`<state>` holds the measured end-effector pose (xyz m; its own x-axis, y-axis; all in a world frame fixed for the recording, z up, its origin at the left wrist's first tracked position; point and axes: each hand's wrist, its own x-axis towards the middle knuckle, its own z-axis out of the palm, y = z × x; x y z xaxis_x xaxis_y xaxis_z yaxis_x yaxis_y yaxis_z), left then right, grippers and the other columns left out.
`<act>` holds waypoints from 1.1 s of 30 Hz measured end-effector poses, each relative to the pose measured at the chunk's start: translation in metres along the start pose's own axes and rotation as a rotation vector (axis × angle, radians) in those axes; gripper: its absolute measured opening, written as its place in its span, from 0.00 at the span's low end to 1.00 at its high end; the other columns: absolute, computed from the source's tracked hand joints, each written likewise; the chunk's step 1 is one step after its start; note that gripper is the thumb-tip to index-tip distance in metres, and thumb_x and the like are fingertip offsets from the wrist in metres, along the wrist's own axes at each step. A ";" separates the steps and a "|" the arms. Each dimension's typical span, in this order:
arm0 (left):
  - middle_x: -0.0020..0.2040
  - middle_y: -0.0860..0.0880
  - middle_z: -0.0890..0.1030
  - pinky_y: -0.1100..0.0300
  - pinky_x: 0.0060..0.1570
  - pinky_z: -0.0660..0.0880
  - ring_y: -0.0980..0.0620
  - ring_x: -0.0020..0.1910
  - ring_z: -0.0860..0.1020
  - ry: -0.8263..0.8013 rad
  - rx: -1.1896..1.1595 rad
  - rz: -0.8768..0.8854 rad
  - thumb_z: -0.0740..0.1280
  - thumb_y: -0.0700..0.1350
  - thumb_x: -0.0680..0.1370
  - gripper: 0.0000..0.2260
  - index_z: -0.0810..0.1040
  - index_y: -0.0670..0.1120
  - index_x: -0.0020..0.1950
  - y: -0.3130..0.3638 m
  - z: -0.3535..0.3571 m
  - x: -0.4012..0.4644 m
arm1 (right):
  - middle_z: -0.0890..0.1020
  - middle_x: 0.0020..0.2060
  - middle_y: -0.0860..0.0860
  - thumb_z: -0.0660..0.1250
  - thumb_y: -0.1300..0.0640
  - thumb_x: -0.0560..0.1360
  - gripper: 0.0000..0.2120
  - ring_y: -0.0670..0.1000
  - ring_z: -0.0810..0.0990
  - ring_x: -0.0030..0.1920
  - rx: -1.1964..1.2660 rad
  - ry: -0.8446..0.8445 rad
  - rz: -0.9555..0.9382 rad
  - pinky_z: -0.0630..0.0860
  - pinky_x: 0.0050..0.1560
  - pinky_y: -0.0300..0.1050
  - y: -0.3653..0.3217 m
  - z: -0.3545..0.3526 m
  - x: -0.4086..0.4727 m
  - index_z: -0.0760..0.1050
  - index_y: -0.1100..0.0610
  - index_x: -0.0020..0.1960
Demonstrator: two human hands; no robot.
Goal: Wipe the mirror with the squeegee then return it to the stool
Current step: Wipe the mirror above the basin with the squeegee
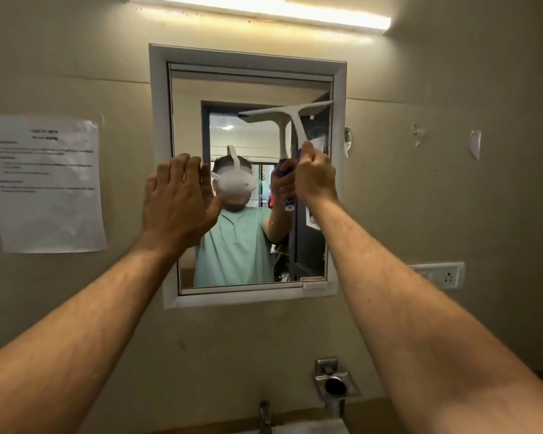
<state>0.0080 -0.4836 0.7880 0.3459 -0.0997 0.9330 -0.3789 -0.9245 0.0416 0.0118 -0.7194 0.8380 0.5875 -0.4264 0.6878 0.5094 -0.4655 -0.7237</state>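
A white-framed mirror [162,170] hangs on the beige wall straight ahead. My right hand [315,177] grips the blue handle of a white squeegee [295,115], whose blade lies across the upper right of the glass, tilted slightly up to the right. My left hand [177,198] is raised with straight fingers at the mirror's left edge; whether it touches the glass or frame I cannot tell. The stool is out of view.
A printed paper sheet [47,183] is taped to the wall at the left. A switch and socket plate [442,275] sits at the right. Below are a metal soap holder [336,385] and a tap [265,416] over a sink edge. A tube light [264,10] glows above.
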 end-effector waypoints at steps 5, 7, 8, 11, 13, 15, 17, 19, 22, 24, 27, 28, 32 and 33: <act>0.70 0.39 0.70 0.40 0.63 0.69 0.37 0.68 0.68 0.007 0.004 0.038 0.70 0.59 0.76 0.33 0.67 0.41 0.73 0.006 0.006 0.002 | 0.82 0.41 0.55 0.46 0.39 0.81 0.24 0.56 0.81 0.44 -0.069 -0.032 -0.011 0.80 0.51 0.57 0.045 -0.005 -0.044 0.74 0.51 0.44; 0.70 0.40 0.70 0.40 0.63 0.69 0.38 0.68 0.68 0.005 0.004 0.046 0.71 0.59 0.76 0.33 0.67 0.41 0.73 0.008 0.009 -0.002 | 0.78 0.37 0.51 0.48 0.44 0.84 0.19 0.52 0.77 0.39 -0.090 -0.049 -0.002 0.77 0.45 0.53 0.075 -0.008 -0.072 0.71 0.48 0.42; 0.70 0.40 0.70 0.41 0.63 0.69 0.38 0.68 0.67 0.003 0.002 0.047 0.71 0.59 0.76 0.33 0.67 0.41 0.73 0.008 0.010 -0.003 | 0.75 0.35 0.49 0.48 0.45 0.84 0.19 0.51 0.75 0.37 -0.101 -0.051 0.006 0.75 0.41 0.52 0.090 -0.010 -0.087 0.71 0.48 0.41; 0.70 0.40 0.70 0.41 0.64 0.69 0.39 0.68 0.67 -0.009 -0.001 0.040 0.71 0.60 0.76 0.33 0.67 0.42 0.73 0.009 0.015 -0.007 | 0.73 0.32 0.47 0.50 0.47 0.84 0.18 0.48 0.71 0.33 -0.131 -0.043 -0.004 0.68 0.36 0.48 0.118 -0.013 -0.117 0.70 0.49 0.40; 0.70 0.41 0.69 0.41 0.64 0.69 0.39 0.69 0.67 -0.008 0.003 0.037 0.71 0.61 0.75 0.34 0.67 0.42 0.73 0.007 0.017 -0.006 | 0.72 0.31 0.47 0.49 0.45 0.82 0.18 0.48 0.70 0.32 -0.110 -0.046 -0.018 0.68 0.35 0.47 0.111 -0.015 -0.116 0.68 0.48 0.38; 0.70 0.41 0.69 0.41 0.65 0.69 0.39 0.69 0.67 0.003 -0.003 0.039 0.72 0.61 0.75 0.34 0.67 0.42 0.73 0.006 0.019 -0.004 | 0.72 0.31 0.48 0.48 0.44 0.78 0.17 0.50 0.70 0.32 -0.059 -0.031 -0.033 0.68 0.36 0.49 0.086 -0.014 -0.098 0.67 0.49 0.36; 0.70 0.41 0.69 0.40 0.66 0.68 0.39 0.69 0.67 0.011 -0.010 0.040 0.72 0.61 0.75 0.34 0.67 0.43 0.73 0.006 0.019 -0.003 | 0.73 0.31 0.47 0.49 0.44 0.79 0.18 0.49 0.72 0.33 -0.020 -0.004 -0.047 0.69 0.38 0.49 0.055 -0.012 -0.074 0.69 0.49 0.37; 0.70 0.41 0.69 0.40 0.66 0.68 0.39 0.69 0.67 0.011 -0.009 0.043 0.71 0.61 0.76 0.34 0.66 0.43 0.73 0.007 0.021 -0.003 | 0.76 0.35 0.48 0.50 0.42 0.82 0.20 0.48 0.75 0.37 0.016 -0.008 -0.051 0.73 0.40 0.48 0.032 -0.012 -0.055 0.73 0.49 0.41; 0.71 0.41 0.69 0.40 0.66 0.69 0.39 0.69 0.67 0.001 -0.003 0.039 0.71 0.62 0.76 0.34 0.66 0.43 0.73 0.007 0.024 -0.008 | 0.81 0.43 0.53 0.48 0.39 0.83 0.24 0.53 0.80 0.46 -0.047 -0.048 -0.003 0.79 0.50 0.53 0.041 -0.011 -0.049 0.76 0.53 0.50; 0.71 0.41 0.69 0.40 0.66 0.69 0.39 0.70 0.67 -0.014 0.003 0.040 0.71 0.62 0.76 0.34 0.66 0.44 0.73 0.005 0.026 -0.012 | 0.81 0.43 0.54 0.46 0.36 0.80 0.27 0.54 0.80 0.46 -0.104 -0.059 0.022 0.79 0.50 0.55 0.064 -0.011 -0.067 0.76 0.53 0.48; 0.75 0.41 0.66 0.39 0.68 0.67 0.38 0.73 0.65 -0.030 0.016 0.032 0.70 0.63 0.76 0.36 0.64 0.44 0.76 -0.001 0.027 -0.021 | 0.77 0.35 0.48 0.49 0.41 0.83 0.20 0.48 0.75 0.37 -0.121 -0.065 0.024 0.73 0.38 0.45 0.107 -0.014 -0.111 0.72 0.49 0.43; 0.77 0.40 0.65 0.39 0.69 0.65 0.38 0.75 0.63 -0.039 0.022 0.023 0.70 0.63 0.76 0.37 0.63 0.44 0.77 -0.003 0.027 -0.023 | 0.75 0.33 0.46 0.50 0.44 0.85 0.17 0.45 0.72 0.34 -0.128 -0.073 0.019 0.69 0.35 0.42 0.119 -0.016 -0.128 0.71 0.49 0.43; 0.80 0.41 0.61 0.38 0.72 0.62 0.39 0.79 0.58 -0.057 0.031 0.005 0.67 0.65 0.78 0.38 0.61 0.43 0.79 -0.010 0.027 -0.031 | 0.72 0.32 0.44 0.51 0.48 0.85 0.13 0.43 0.69 0.31 -0.153 -0.111 0.011 0.66 0.31 0.36 0.139 -0.021 -0.159 0.70 0.49 0.47; 0.81 0.41 0.61 0.38 0.72 0.62 0.39 0.79 0.58 -0.059 0.032 0.000 0.66 0.65 0.78 0.38 0.61 0.43 0.79 -0.011 0.027 -0.031 | 0.72 0.31 0.45 0.51 0.48 0.85 0.14 0.43 0.69 0.31 -0.155 -0.102 0.008 0.66 0.31 0.38 0.135 -0.021 -0.155 0.70 0.49 0.45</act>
<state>0.0247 -0.4806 0.7484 0.3963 -0.1202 0.9102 -0.3519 -0.9356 0.0297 -0.0238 -0.7327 0.6354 0.6556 -0.3533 0.6673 0.4061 -0.5801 -0.7061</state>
